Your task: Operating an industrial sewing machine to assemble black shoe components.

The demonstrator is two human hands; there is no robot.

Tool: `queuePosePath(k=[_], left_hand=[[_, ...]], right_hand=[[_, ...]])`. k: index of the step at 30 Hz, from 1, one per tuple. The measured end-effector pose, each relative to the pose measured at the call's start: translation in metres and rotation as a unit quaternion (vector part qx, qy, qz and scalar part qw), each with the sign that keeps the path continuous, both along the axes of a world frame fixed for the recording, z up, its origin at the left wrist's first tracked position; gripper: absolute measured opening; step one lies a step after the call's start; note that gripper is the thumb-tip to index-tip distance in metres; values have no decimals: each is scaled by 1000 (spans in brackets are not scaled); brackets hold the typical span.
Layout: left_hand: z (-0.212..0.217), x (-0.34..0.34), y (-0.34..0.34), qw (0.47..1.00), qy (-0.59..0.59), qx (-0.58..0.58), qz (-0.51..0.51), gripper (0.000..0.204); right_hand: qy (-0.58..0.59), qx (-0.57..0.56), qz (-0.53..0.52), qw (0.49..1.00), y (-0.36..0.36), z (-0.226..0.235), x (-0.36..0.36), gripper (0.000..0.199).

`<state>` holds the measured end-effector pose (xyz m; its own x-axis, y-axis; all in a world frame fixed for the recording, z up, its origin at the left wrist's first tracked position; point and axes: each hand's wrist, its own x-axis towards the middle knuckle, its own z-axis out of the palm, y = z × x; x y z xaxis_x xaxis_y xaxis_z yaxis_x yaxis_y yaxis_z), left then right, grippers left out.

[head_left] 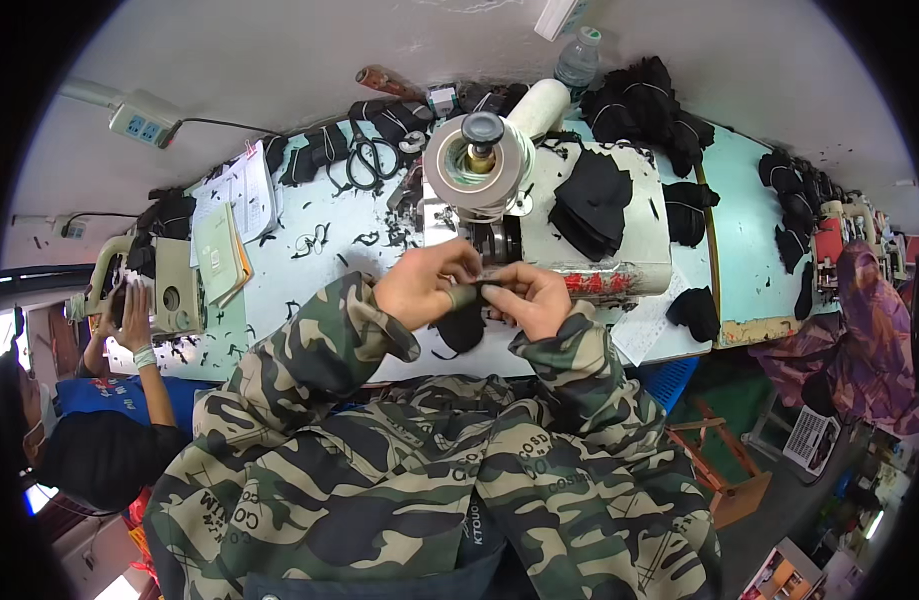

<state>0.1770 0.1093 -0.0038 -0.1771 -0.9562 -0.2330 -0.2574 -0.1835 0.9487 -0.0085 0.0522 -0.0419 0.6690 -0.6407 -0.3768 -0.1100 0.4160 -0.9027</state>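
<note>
My left hand [427,285] and my right hand [532,300] meet in front of a sewing machine [620,272]. Between them is a small black fabric piece [462,330], its lower part hanging toward me. My right thumb and fingers pinch its upper edge. The left fingers are closed at the same edge, and the thumb seems to have a pale wrap on it. A stack of black cut pieces [592,205] lies on the machine's bed, right of the round machine head [480,165]. My fingers partly hide the spot under the head.
Black-handled scissors [368,165], scraps and tied black bundles [318,152] lie on the left tabletop. Papers [242,195] and a green notebook [220,255] are farther left. A plastic bottle [578,60] stands behind. Co-workers sit at both sides, one at another machine [175,290].
</note>
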Motion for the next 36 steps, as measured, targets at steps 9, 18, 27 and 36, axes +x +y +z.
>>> queuePosePath(k=[9, 18, 27, 36], left_hand=[[-13, 15, -4, 981, 30, 191, -5, 22], [-22, 25, -27, 969, -162, 189, 5, 25], [-35, 23, -31, 978, -174, 109, -24, 26], [-20, 18, -43, 972, -128, 194, -12, 28]], right_hand=[[57, -65, -34, 996, 5, -13, 21, 19], [163, -404, -34, 900, -16, 1, 7, 16], [190, -394, -36, 899, -17, 3, 6, 21], [225, -541, 45, 809, -19, -5, 3, 28]])
